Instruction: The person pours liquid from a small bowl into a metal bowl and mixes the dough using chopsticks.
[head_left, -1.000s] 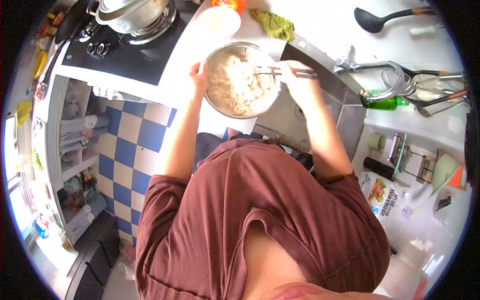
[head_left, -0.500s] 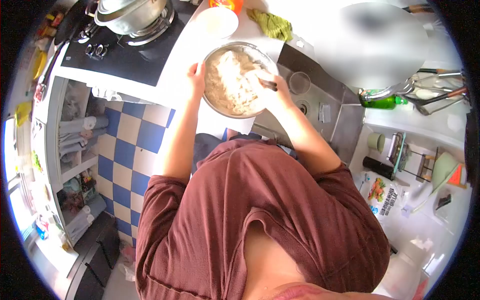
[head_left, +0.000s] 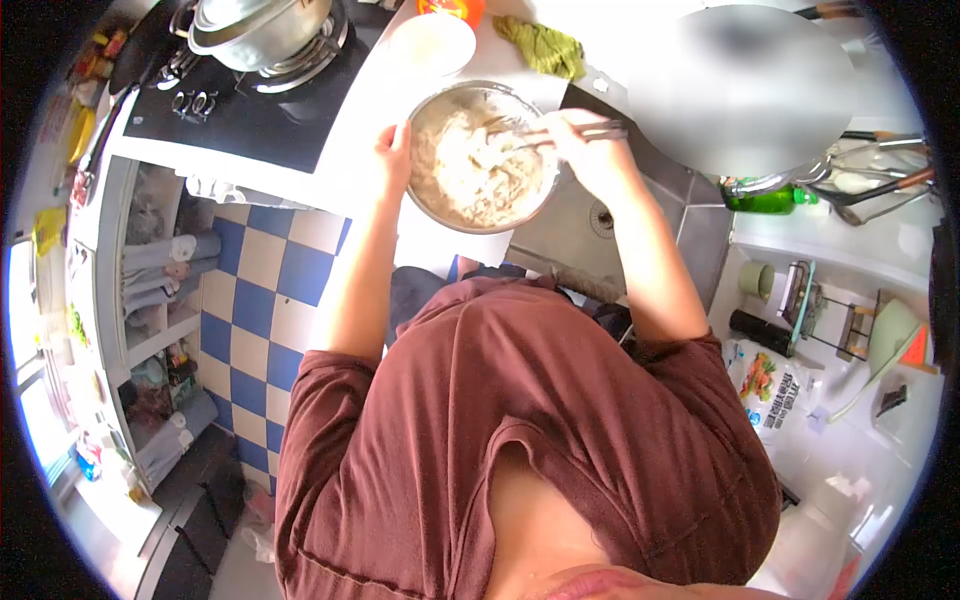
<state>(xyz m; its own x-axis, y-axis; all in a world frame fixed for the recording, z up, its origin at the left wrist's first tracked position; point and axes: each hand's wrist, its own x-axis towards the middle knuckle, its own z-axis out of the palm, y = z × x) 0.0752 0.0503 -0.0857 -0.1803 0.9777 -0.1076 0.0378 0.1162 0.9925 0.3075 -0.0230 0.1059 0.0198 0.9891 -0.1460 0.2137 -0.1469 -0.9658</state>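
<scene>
The metal bowl (head_left: 466, 94) is between the two hands, with a pale, lumpy mixture (head_left: 468, 160) in it. The left hand (head_left: 392, 155) is clamped on the bowl's side, thumb up at the rim. The right hand (head_left: 590, 155) has its fingers closed around the chopsticks (head_left: 604, 130), whose lower ends reach leftward from those fingers into the mixture.

The bowl looks stiff and smooth, probably lighter than what it carries. It could slide or turn if the fingers are wet or floury, so the rim under the left thumb seems a sound place to hold it, opposite the chopsticks. The mixture looks soft and sticky, likely to cling and drag unevenly. The chopsticks should be light and rigid but apt to roll; the upper part, where the right fingers are, is the better grip.

Most of the left fingers are hidden by the bowl's wall, and the chopstick tips are blurred. I cannot tell whether the bowl rests fully on the table (head_left: 350, 160) or overhangs the sink (head_left: 562, 238) below the right fingers. Ahead of the left fingers, glare bleaches a white dish (head_left: 432, 45); an orange container (head_left: 456, 9) beside it is cut off, as is the pot (head_left: 262, 38) farther left. A grey blur (head_left: 740, 90) right of the right fingers covers whatever lies there.
</scene>
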